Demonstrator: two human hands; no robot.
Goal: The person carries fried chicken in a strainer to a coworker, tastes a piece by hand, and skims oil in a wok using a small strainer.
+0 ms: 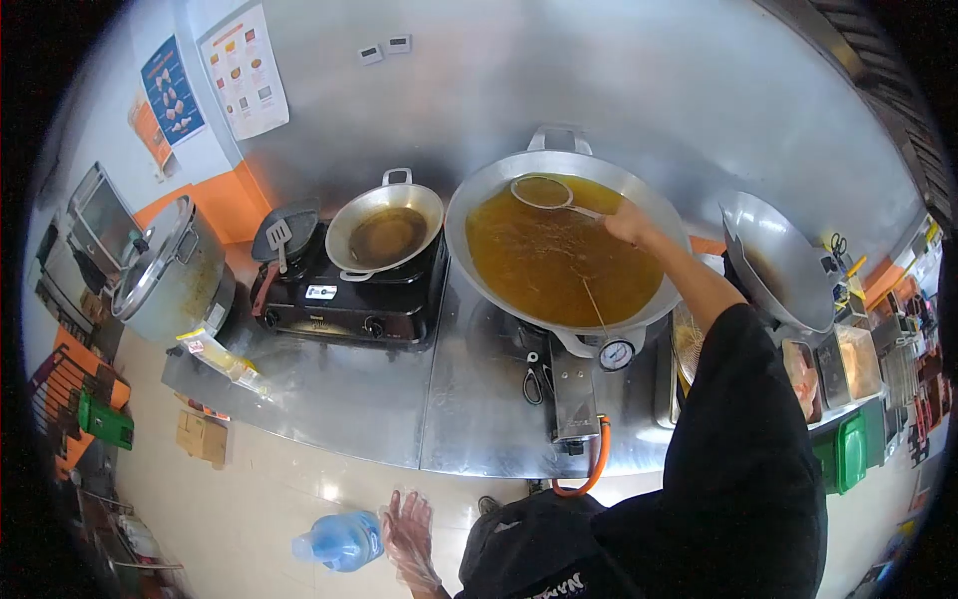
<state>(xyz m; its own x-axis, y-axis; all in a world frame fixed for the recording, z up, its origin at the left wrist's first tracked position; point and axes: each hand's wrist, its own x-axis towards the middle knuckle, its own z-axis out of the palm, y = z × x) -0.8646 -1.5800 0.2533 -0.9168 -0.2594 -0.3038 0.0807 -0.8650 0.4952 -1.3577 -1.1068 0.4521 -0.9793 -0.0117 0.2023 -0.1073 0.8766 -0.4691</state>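
My right hand (627,222) is closed around the handle of a round wire skimmer (542,192), whose ring lies over the far side of a large wok (467,215). Golden-brown oil (559,265) fills much of the wok, with ripples near its middle. A dial thermometer (616,355) rests at the near rim, its thin probe reaching into the oil. Low in the view, my left hand (409,532) wears a clear plastic glove. Its fingers are spread and hold nothing. A blue water jug (344,541) appears just left of it, down on the floor.
Left of the wok, a smaller pan (359,205) sits on a black gas stove (344,309) beside a spatula (280,240). A lidded pot (175,270) stands farther left. Scissors (535,379) and an orange hose (599,459) are near the counter's front. Another wok (798,270) is at right.
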